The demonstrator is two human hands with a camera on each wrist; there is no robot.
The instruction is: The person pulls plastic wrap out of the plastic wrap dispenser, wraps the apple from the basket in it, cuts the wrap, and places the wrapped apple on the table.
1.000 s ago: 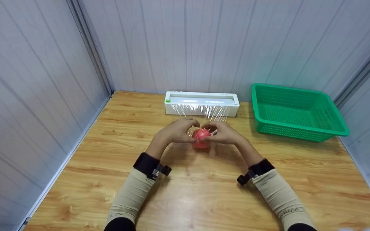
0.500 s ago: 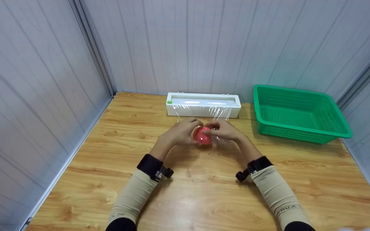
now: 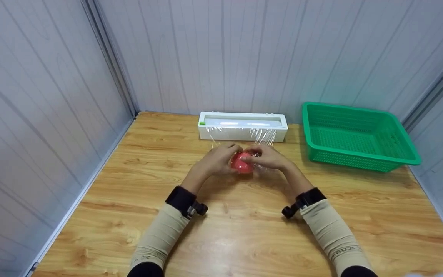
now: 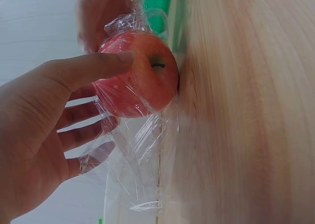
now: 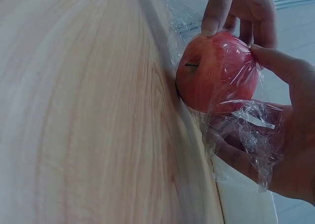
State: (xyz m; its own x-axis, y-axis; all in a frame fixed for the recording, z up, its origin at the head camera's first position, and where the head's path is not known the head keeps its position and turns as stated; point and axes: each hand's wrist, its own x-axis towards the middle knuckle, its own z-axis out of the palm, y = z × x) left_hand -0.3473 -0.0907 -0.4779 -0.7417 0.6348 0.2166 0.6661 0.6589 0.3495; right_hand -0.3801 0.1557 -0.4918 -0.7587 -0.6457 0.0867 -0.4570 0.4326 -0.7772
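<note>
A red apple (image 3: 242, 167), partly covered in clear cling film (image 5: 251, 140), sits between my two hands over the wooden table. My left hand (image 3: 215, 159) holds it from the left, thumb across its side and fingers around behind. From the other side my right hand (image 3: 269, 157) grips the film against the apple, its thumb pressing on the fruit; crumpled film bunches over its fingers. The apple's stem (image 4: 158, 65) shows uncovered by hands in both wrist views. Film stretches from the apple toward a white dispenser (image 3: 242, 134) behind the hands.
A green perforated basket (image 3: 360, 157) stands at the back right of the table (image 3: 225, 234). Panelled walls (image 3: 221, 54) close off the back and both sides. The dispenser lies along the back wall, left of the basket.
Over the last second the apple was tilted between the hands and the right thumb moved farther onto it. The film's stretch from the dispenser shifted. Little differs in the last half second.
</note>
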